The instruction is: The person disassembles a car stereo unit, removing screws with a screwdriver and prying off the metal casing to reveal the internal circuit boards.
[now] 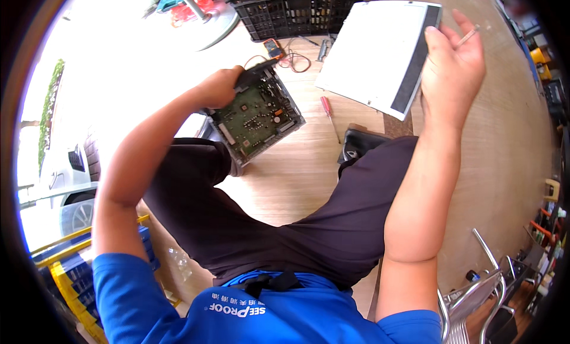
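My left hand [221, 87] grips the upper left edge of an opened electronic unit [255, 115] with a dark frame. Its green circuit board faces up, with chips, connectors and an orange part. Over on the right, my right hand [454, 71] is closed on the edge of a flat white panel [374, 53] with a dark strip along one side, thumb on top. A short pale stick [469, 34] pokes out between the fingers of that hand; its kind cannot be made out. On the floor between the two lies a red-handled screwdriver [326, 106].
A black plastic crate [297, 14] full of parts stands at the far side. Before it lie an orange multimeter [272, 48] with leads and small metal tools [322, 50]. A round stand base [217, 26] is at far left, a metal-framed chair [475, 290] at lower right.
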Available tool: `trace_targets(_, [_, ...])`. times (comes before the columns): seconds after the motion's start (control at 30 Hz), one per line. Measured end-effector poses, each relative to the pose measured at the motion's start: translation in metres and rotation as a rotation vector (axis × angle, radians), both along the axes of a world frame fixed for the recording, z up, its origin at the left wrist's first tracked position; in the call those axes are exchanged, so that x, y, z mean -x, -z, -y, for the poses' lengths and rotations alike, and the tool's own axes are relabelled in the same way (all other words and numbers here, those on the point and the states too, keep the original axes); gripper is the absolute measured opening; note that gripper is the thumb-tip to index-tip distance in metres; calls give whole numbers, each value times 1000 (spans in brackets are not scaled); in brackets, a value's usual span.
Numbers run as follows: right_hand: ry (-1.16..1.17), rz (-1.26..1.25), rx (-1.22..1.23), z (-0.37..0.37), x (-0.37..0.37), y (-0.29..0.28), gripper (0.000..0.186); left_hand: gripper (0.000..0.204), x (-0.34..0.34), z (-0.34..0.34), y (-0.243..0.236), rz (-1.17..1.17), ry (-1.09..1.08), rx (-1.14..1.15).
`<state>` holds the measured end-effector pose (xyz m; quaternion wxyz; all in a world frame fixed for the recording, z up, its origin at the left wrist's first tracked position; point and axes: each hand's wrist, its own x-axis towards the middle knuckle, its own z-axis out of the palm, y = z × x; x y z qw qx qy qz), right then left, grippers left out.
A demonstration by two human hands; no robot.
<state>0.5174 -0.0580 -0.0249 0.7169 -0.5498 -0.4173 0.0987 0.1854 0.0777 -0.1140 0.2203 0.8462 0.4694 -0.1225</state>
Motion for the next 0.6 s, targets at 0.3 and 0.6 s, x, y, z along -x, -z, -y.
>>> trace_targets(0.3, [14, -477, 229, -44, -12, 29, 47, 39, -41, -42, 170, -112, 162, 19])
trace_targets(0.6, [74, -527, 245, -51, 20, 32, 48, 48, -31, -59, 234, -56, -27, 8])
